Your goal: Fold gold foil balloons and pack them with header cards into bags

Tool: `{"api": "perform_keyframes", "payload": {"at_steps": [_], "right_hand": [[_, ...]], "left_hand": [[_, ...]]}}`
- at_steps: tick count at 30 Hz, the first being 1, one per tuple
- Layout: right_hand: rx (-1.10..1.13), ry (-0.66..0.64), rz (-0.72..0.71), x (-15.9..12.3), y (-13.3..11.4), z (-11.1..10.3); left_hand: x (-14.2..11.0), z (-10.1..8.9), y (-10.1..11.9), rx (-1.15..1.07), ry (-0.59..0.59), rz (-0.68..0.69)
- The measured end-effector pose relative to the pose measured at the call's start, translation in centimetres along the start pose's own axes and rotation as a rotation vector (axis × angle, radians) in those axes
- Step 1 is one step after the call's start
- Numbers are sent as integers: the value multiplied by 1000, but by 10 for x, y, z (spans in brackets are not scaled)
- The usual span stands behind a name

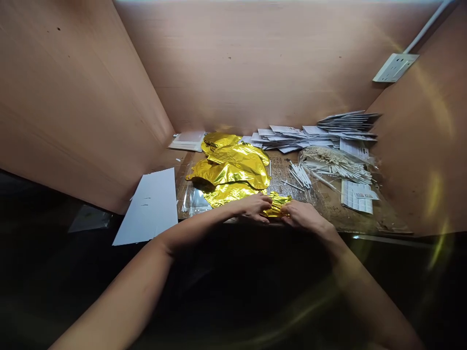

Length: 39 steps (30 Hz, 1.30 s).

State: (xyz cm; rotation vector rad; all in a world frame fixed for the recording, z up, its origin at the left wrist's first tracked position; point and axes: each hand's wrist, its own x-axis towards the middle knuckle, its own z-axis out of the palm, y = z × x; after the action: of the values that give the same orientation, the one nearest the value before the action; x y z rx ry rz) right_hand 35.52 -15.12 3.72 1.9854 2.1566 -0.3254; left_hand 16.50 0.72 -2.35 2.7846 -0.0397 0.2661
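My left hand (253,208) and my right hand (301,216) meet at the front edge of the bench, gripping a crumpled strip of gold metallic foil (277,205) between them. The strip looks like a gathered foil balloon, and my fingers hide part of it. Just beyond my left hand lies a heap of flat gold foil balloons (229,166), overlapping one another. A clear plastic sheet (195,201) lies under the heap's front left edge. Neither hand touches the heap, as far as I can tell.
Thin white paper sticks (301,175) and a net bag (324,155) lie to the right, near printed sheets (357,197). Stacked white cards (314,136) line the back. Plywood walls (248,63) enclose the bench, with a wall socket (395,67) at right and a white board (149,206) at left.
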Motion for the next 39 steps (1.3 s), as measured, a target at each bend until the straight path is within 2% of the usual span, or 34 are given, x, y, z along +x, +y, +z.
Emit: {"api": "perform_keyframes", "payload": {"at_steps": [3,6,8,10,12,15,17,19,21,23,25,26,28,30,31,32,35,36,37,39], "right_hand": [[-66,76,-34,-6,-16,8],[-181,223,-40,-23,-38,36],[-219,305,-47,-34,-44,54],[-146,337,-71,-39,-38,62],[77,297,-48,-32,-22,56],[540,149,96,1,14,29],[630,87,145,29,37,12],[685,41,185,50,52,3],[743,28,224,56,57,6],[803,54,265,47,47,21],[863,92,300,25,24,46],[907,113,318,11,9,59],[1055,137,348,-20,-26,83],[1286,188,400,-47,-59,96],[1380,230,430,-57,-72,98],[1457,269,449,-63,-83,98],[1681,273,389,-62,-103,90],[1775,261,345,-58,-107,88],[1860,268,306,-53,-109,85],[1963,365,261,-44,-113,82]], "left_hand": [[-13,0,19,174,-11,51],[-34,13,39,289,33,35],[-47,24,45,299,54,41],[-52,30,44,235,68,35],[-46,28,35,101,63,-45],[-21,8,16,-124,33,-387],[-4,-10,9,-187,48,-572],[1,-20,11,-159,120,-632],[-8,-17,24,-220,259,-665],[-26,3,48,-539,355,-720],[-43,35,76,-1101,259,-770],[-50,51,89,-1332,266,-796],[-60,77,110,-1594,425,-852],[-67,88,121,-1650,591,-885],[-71,87,123,-1657,606,-882],[-74,82,123,-1673,567,-862],[-84,56,118,-1729,340,-735],[-85,46,115,-1726,304,-691],[-86,36,113,-1705,303,-656],[-88,19,110,-1603,343,-622]]}}
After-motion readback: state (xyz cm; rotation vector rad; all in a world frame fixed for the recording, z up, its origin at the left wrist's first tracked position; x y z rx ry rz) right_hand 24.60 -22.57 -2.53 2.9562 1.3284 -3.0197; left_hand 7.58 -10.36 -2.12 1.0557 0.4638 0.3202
